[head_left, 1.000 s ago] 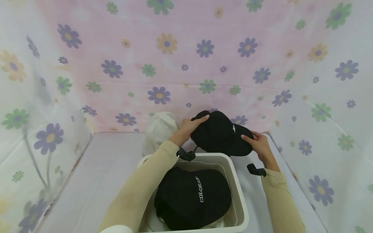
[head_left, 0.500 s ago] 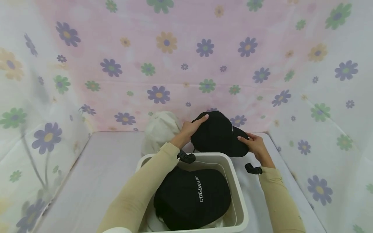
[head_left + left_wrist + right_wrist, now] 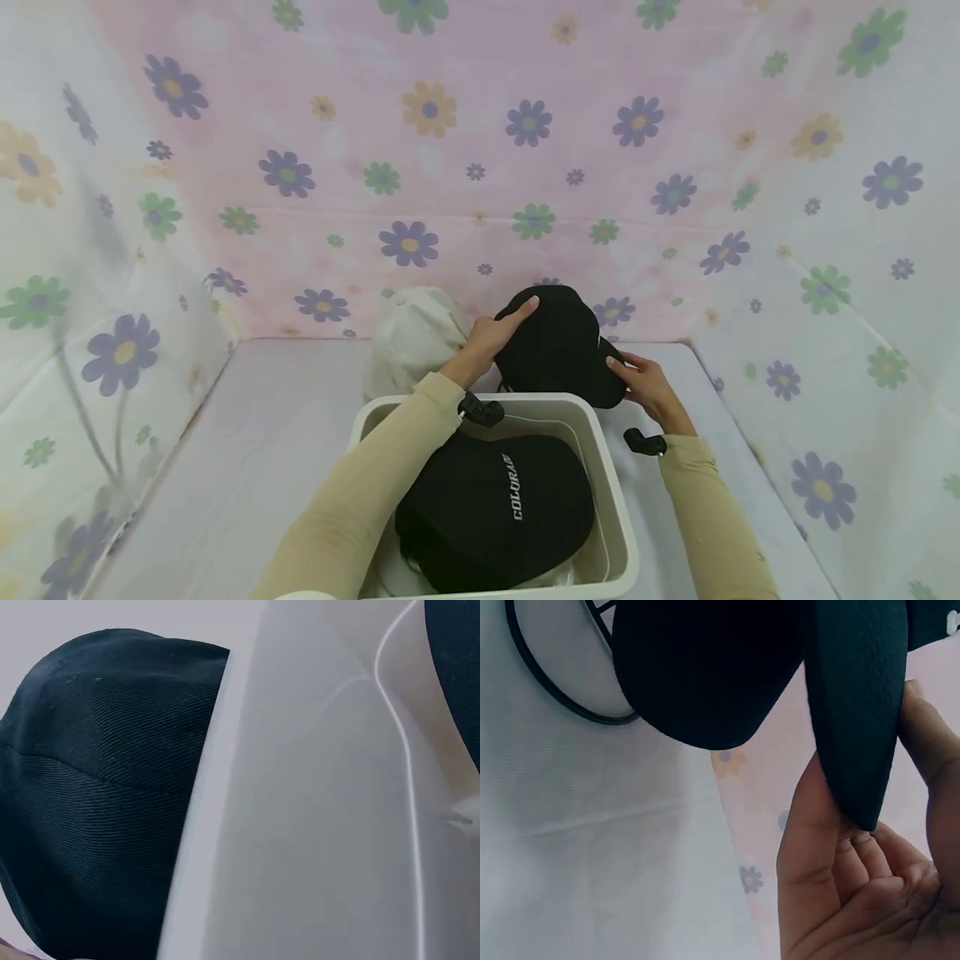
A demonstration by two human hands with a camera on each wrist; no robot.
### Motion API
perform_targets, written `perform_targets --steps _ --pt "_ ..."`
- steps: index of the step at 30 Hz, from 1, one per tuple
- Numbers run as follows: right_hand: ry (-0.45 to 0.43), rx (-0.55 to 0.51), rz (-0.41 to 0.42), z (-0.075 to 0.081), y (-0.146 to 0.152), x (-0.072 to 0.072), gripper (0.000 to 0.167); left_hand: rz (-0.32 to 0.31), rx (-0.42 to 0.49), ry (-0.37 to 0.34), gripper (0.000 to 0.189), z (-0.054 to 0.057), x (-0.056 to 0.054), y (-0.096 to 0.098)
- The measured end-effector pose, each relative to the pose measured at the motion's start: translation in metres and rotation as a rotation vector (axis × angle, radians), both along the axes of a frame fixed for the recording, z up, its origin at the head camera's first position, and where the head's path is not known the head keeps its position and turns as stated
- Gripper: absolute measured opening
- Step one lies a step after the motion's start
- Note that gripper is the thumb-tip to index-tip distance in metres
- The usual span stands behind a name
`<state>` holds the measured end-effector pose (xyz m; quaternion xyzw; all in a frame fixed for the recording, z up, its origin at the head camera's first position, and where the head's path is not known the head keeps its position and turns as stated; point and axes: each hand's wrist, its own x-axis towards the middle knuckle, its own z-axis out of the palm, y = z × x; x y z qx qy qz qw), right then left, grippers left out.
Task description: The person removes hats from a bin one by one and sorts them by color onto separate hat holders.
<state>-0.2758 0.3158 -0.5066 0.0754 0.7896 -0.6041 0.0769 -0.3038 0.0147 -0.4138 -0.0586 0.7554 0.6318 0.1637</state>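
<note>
Behind the bin, a black baseball cap [image 3: 551,350] is between both hands, its brim pointing right. My left hand [image 3: 486,343] grips the crown's left side, thumb lying across the fabric. At the other end, my right hand [image 3: 649,388] pinches the brim between thumb and fingers; the right wrist view shows the brim edge-on between the thumb [image 3: 930,739] and fingers. Another dark brim [image 3: 705,682] shows beside it there. The white bin [image 3: 617,508] holds a black cap [image 3: 480,517] with white "COLORADO"-like lettering. The left wrist view catches a ribbed black crown [image 3: 105,787] outside the bin wall.
Pale off-white caps or cloth [image 3: 412,342] stand left of my left hand, against the flowered backdrop [image 3: 480,150]. A thin black loop [image 3: 551,686] shows beside the dark brim. The white-covered table [image 3: 247,450] extends to both sides of the bin.
My right hand has shifted left and slightly down, still pinching the brim, and the brim has turned so its small white mark is nearly hidden. My left hand stays almost in place.
</note>
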Motion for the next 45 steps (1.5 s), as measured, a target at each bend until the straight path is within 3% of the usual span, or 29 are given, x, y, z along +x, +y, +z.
perform_targets --steps 24,29,33,38,41,45 --pt "-0.02 -0.1 0.019 -0.008 -0.005 0.001 0.074 0.01 0.136 -0.041 0.12 -0.005 -0.003 0.002" --pt "-0.033 -0.117 0.024 -0.009 -0.006 0.001 0.077 0.008 0.119 -0.046 0.121 -0.005 -0.002 0.001" --pt "-0.019 -0.078 0.018 -0.009 -0.007 0.001 0.077 0.016 0.095 -0.046 0.121 -0.003 0.0 0.001" --pt "0.052 0.045 0.023 0.0 -0.007 0.004 0.072 0.026 0.047 -0.045 0.121 0.0 0.001 0.002" --pt "0.065 0.154 0.079 0.012 -0.006 0.008 0.07 0.044 0.061 -0.061 0.119 0.002 0.002 0.001" --pt "0.009 0.311 0.189 0.035 -0.006 0.015 0.068 0.082 0.099 -0.095 0.108 0.007 0.006 0.001"
